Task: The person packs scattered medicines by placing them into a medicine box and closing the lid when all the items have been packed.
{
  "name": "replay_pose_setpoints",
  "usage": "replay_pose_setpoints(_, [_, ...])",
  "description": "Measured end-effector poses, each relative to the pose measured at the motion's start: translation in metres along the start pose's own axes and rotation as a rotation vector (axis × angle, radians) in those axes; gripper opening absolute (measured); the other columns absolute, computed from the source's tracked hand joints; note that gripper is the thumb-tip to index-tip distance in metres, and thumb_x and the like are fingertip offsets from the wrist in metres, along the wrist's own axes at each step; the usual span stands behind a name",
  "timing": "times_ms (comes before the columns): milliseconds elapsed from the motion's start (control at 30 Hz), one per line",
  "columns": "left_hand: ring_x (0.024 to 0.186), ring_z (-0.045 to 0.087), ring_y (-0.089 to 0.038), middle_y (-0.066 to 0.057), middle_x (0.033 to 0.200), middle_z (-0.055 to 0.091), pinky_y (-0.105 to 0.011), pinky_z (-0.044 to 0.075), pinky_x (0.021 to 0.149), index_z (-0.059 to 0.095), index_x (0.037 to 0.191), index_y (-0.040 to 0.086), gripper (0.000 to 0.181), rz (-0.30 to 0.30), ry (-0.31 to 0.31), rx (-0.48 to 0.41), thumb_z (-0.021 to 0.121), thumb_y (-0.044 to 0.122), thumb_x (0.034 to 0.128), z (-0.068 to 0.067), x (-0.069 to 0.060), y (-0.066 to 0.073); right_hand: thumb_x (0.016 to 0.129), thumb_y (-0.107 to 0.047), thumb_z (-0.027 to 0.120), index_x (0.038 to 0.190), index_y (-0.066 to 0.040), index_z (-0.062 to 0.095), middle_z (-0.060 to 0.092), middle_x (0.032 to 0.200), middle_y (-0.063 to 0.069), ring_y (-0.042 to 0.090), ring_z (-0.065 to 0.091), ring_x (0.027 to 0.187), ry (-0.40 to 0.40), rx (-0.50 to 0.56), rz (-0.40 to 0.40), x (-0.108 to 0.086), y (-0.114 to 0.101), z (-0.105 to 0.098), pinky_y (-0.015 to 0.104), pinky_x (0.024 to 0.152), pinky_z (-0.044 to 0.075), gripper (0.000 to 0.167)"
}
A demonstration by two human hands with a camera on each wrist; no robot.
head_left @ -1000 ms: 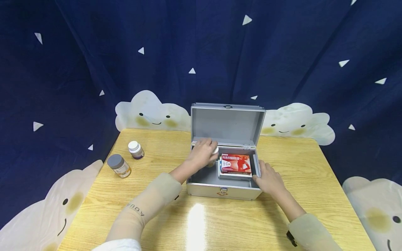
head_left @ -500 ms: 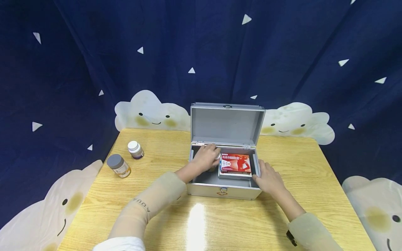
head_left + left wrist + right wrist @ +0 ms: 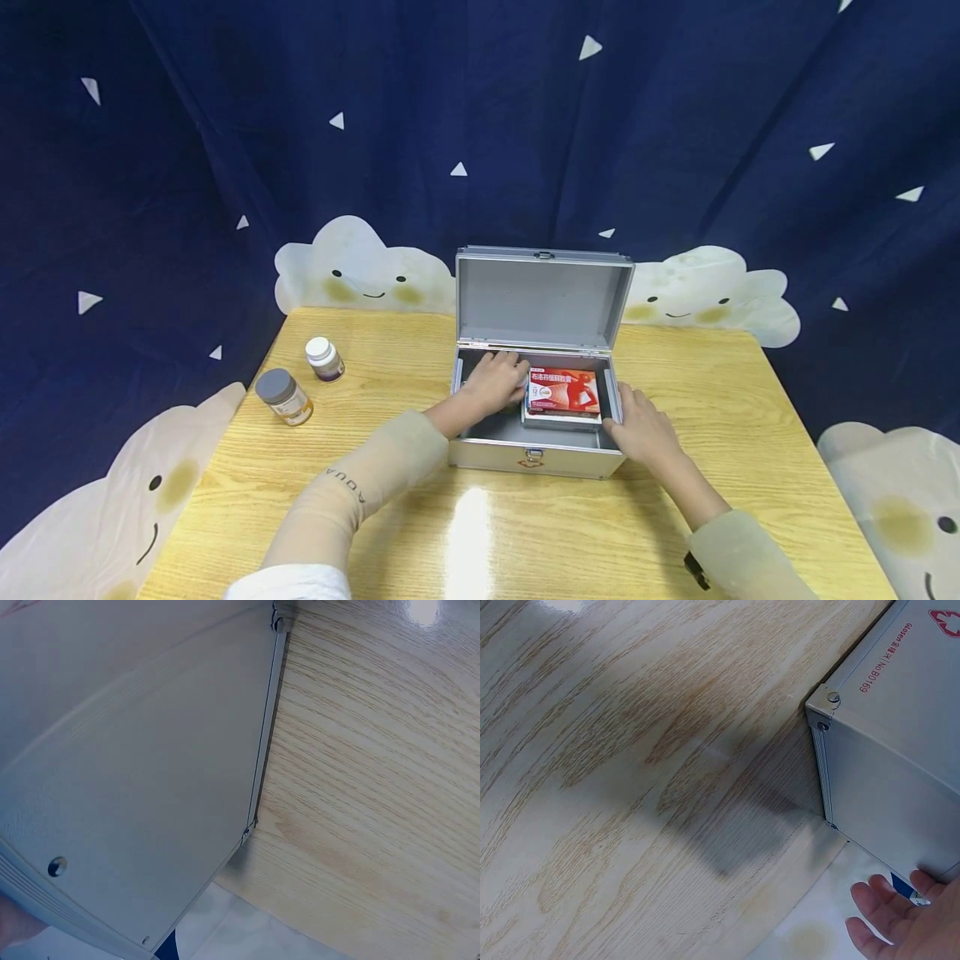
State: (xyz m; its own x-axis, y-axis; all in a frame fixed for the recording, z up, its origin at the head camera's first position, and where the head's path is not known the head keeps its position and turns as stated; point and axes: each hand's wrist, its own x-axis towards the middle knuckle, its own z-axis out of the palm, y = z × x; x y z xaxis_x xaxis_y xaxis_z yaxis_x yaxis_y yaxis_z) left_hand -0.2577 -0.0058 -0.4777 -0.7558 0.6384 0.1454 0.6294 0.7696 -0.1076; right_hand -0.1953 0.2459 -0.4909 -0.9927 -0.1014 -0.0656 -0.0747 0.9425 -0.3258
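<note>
An aluminium medicine case [image 3: 491,457] stands on the table with its lid [image 3: 543,302] raised. Inside its left half is my left hand [image 3: 495,383], fingers curled round a white-capped bottle that is mostly hidden beneath them. Close to those fingertips, a red medicine box [image 3: 564,391] lies on top of other boxes in the right half. My right hand [image 3: 645,429] holds the case's right wall, thumb at the rim and fingers outside. In the right wrist view, one finger [image 3: 928,886] touches the outer side while the others spread loosely away.
To the left on the wooden table [image 3: 405,542] stand a white bottle [image 3: 325,359] and a grey-lidded bottle [image 3: 285,397]. A dark blue curtain [image 3: 405,75] with white triangles and clouds hangs behind the table.
My left hand has moved slightly right and lower into the case, taking the white-capped bottle down with it. The right hand stays in place.
</note>
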Motion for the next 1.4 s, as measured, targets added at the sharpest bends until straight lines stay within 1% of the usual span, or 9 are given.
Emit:
replay_pose_setpoints(200, [0.088, 0.056, -0.02, -0.005, 0.095, 0.058, -0.031, 0.047, 0.07, 0.059, 0.103, 0.012, 0.027, -0.021, -0.031, -0.009, 0.059, 0.032, 0.086, 0.001, 0.001, 0.001, 0.082, -0.029, 0.055, 0.133, 0.006, 0.031, 0.045, 0.12, 0.03, 0.045, 0.046, 0.108, 0.002, 0.004, -0.001, 0.0, 0.0, 0.0, 0.062, 0.079, 0.039, 0.066])
replay_pose_setpoints(367, [0.089, 0.057, -0.021, -0.006, 0.096, 0.058, -0.031, 0.048, 0.071, 0.058, 0.103, 0.01, 0.025, -0.039, -0.026, -0.024, 0.058, 0.029, 0.0858, 0.001, 0.0, 0.0, 0.082, -0.029, 0.055, 0.133, 0.006, 0.031, 0.045, 0.121, 0.03, 0.045, 0.046, 0.108, 0.002, 0.004, 0.001, 0.0, 0.0, 0.001, 0.061, 0.079, 0.039, 0.066])
replay_pose_setpoints(600, [0.091, 0.057, -0.022, -0.007, 0.099, 0.059, -0.032, 0.048, 0.073, 0.057, 0.11, 0.011, 0.03, -0.066, -0.044, -0.041, 0.055, 0.031, 0.0879, 0.002, -0.001, 0.0, 0.082, -0.029, 0.055, 0.133, 0.006, 0.031, 0.046, 0.119, 0.029, 0.045, 0.047, 0.106, 0.011, -0.001, -0.004, 0.0, 0.001, 0.0, 0.061, 0.077, 0.04, 0.066])
replay_pose_setpoints(900, [0.092, 0.056, -0.021, -0.006, 0.101, 0.058, -0.033, 0.047, 0.075, 0.057, 0.11, 0.012, 0.03, -0.078, -0.065, -0.035, 0.053, 0.031, 0.0883, 0.002, -0.001, 0.0, 0.083, -0.03, 0.054, 0.133, 0.006, 0.031, 0.045, 0.12, 0.029, 0.044, 0.047, 0.107, -0.009, -0.002, 0.01, 0.0, 0.0, -0.001, 0.06, 0.078, 0.04, 0.066])
replay_pose_setpoints(1200, [0.096, 0.056, -0.022, -0.005, 0.105, 0.057, -0.033, 0.047, 0.076, 0.055, 0.11, 0.013, 0.03, -0.071, -0.053, -0.056, 0.052, 0.033, 0.0879, 0.001, -0.003, -0.004, 0.082, -0.031, 0.055, 0.133, 0.006, 0.032, 0.046, 0.12, 0.029, 0.043, 0.047, 0.107, 0.005, -0.003, 0.013, -0.001, -0.003, -0.001, 0.06, 0.079, 0.04, 0.067])
replay_pose_setpoints(1300, [0.1, 0.055, -0.024, -0.006, 0.109, 0.057, -0.035, 0.047, 0.08, 0.055, 0.114, 0.012, 0.034, -0.076, -0.057, -0.079, 0.053, 0.034, 0.0877, -0.003, -0.004, -0.005, 0.082, -0.03, 0.056, 0.132, 0.006, 0.032, 0.047, 0.119, 0.028, 0.043, 0.048, 0.107, 0.01, -0.007, 0.009, -0.001, -0.003, -0.001, 0.06, 0.079, 0.04, 0.066])
replay_pose_setpoints(1400, [0.106, 0.053, -0.025, -0.007, 0.115, 0.055, -0.039, 0.044, 0.088, 0.053, 0.12, 0.013, 0.039, -0.082, -0.067, -0.094, 0.053, 0.036, 0.0879, -0.009, -0.005, -0.007, 0.082, -0.03, 0.055, 0.133, 0.005, 0.032, 0.046, 0.119, 0.029, 0.043, 0.047, 0.107, 0.002, -0.007, 0.008, -0.001, -0.003, -0.002, 0.06, 0.079, 0.04, 0.066])
